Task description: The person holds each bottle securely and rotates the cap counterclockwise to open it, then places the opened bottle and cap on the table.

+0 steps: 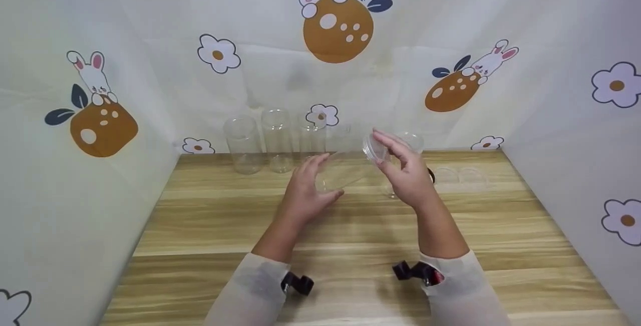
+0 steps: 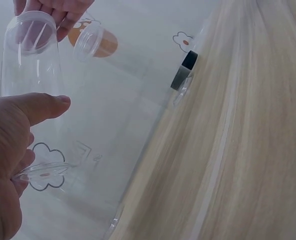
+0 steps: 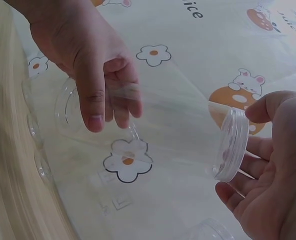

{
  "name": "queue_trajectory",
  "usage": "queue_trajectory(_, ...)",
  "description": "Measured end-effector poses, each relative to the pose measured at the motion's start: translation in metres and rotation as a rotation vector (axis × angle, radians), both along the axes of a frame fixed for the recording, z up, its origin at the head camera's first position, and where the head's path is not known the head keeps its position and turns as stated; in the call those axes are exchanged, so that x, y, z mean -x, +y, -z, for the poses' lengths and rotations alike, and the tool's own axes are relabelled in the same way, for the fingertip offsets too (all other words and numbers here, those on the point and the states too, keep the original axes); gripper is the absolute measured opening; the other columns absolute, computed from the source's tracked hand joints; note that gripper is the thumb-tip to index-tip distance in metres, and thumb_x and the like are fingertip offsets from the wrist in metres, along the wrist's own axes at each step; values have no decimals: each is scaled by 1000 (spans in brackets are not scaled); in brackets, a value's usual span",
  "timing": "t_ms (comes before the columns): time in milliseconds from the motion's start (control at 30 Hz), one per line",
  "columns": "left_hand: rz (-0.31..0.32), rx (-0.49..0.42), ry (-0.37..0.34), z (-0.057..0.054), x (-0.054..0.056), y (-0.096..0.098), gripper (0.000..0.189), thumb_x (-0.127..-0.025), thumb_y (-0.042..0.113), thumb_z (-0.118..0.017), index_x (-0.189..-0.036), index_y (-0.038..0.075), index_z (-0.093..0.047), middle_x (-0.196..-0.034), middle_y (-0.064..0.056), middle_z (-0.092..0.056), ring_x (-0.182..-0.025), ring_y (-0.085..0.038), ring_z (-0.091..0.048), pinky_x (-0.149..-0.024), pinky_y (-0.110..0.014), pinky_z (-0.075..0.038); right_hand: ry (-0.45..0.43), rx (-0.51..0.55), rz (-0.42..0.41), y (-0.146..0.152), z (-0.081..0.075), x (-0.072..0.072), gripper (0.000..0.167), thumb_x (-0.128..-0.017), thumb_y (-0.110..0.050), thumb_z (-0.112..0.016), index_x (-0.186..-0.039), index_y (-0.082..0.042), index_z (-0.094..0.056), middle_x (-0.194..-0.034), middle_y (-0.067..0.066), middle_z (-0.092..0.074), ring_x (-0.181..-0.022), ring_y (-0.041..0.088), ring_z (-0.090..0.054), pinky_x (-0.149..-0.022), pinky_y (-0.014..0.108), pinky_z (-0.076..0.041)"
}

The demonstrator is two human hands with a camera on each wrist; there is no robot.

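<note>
A clear cylindrical jar (image 1: 345, 170) is held tilted above the table, its base lower at the left. My left hand (image 1: 305, 188) grips it near the base, thumb on one side and fingers on the other, as the right wrist view shows. At the jar's upper right end sits a clear ridged lid (image 3: 233, 145). My right hand (image 1: 408, 176) holds this lid by its rim between thumb and fingers. Whether the lid is screwed tight cannot be told.
Clear jars (image 1: 243, 145) stand in a row at the back left of the wooden table (image 1: 340, 246). Behind my right hand is another clear jar (image 1: 411, 140), partly hidden. Flat clear discs (image 1: 473, 178) lie at the right, beside a black ring-like object (image 1: 431, 176). Printed cloth walls surround the table.
</note>
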State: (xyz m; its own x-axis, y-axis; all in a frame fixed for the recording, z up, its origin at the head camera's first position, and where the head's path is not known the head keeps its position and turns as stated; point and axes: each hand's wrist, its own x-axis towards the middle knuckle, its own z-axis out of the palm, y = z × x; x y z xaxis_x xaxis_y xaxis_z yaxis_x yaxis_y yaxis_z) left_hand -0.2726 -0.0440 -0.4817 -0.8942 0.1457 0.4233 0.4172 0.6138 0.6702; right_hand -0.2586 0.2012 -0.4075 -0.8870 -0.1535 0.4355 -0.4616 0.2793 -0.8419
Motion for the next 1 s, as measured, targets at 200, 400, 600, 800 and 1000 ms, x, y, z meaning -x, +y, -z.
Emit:
queue_trajectory(200,5,5,-16,-1,-1,1,89,-77,35,-97,-153,18,-55,-155,-6,-60,-148,-32,-52,-127,-53,-41,14,41,-43,0,0,0,54,-94,6,-54,-146,-5,-64,-160,7,-57,-153,24,-46,-121,29,-40)
queue_trajectory(400,5,3,-14,-1,0,0,88,-76,34,-97,-152,16,-56,-153,-6,-62,-146,-32,-54,-126,-52,-42,15,37,-36,-1,0,1,57,-92,5,-54,-146,-12,-66,-161,3,-57,-153,22,-45,-124,46,-39)
queue_trajectory(600,-5,-8,-31,0,1,0,89,-75,34,-98,-152,18,-56,-153,-6,-62,-145,-32,-55,-125,-52,-43,31,-17,50,0,0,1,48,-99,-12,-66,-147,-12,-65,-160,7,-57,-151,24,-47,-127,48,-37)
queue_trajectory(800,-10,-8,-34,-1,1,0,89,-75,34,-98,-152,18,-56,-153,-6,-61,-145,-32,-55,-125,-53,-43,-4,-96,183,0,-1,0,49,-101,-36,-71,-145,-15,-67,-148,5,-63,-127,27,-60,-108,46,-50)
queue_trajectory(1000,-5,-4,-24,0,1,0,89,-75,33,-97,-152,16,-56,-153,-8,-61,-144,-33,-55,-124,-54,-43,-43,-145,257,0,-1,2,47,-101,-43,-71,-139,-15,-70,-134,7,-67,-98,20,-60,-83,33,-51)
